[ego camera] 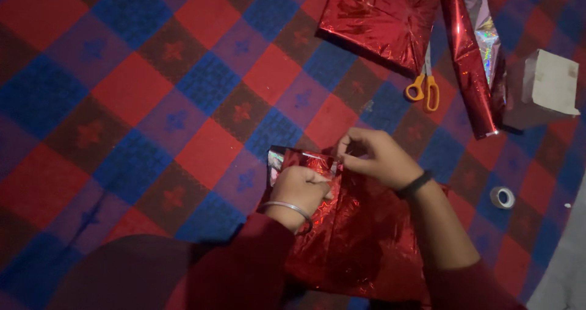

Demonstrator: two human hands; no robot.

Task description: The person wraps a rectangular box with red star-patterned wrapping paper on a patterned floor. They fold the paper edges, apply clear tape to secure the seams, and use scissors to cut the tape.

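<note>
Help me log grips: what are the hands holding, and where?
Both the left hand and right hand pinch the red foil wrapping at its top edge.

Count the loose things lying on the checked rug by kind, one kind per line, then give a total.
Red foil-wrapped parcels: 2, one under both hands, one at the top
Foil wrapping roll: 1
Scissors, orange handles: 1
Tape roll: 1
Pale box: 1
Total: 6
</note>
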